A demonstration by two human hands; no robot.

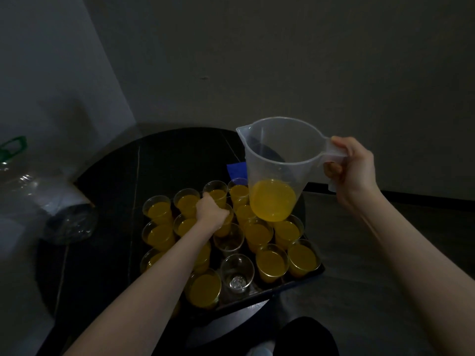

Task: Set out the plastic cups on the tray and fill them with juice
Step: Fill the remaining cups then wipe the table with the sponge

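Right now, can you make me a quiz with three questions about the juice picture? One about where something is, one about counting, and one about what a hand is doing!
1. Where is the blue cloth?
A. On the table behind the tray
B. Inside the jug
C. Under the nearest cup

2. How many cups on the tray plainly have no juice yet?
A. None
B. Two
C. Ten

3. What is the right hand doing?
A. Resting flat on the table
B. Holding the jug by its handle
C. Covering a cup

Answers:
1. A, the cloth lies on the dark table beyond the far cups.
2. B, the two empty cups stand in the middle near rows, clear among orange ones.
3. B, its fingers curl round the handle of the jug, held above the tray with juice in the bottom.
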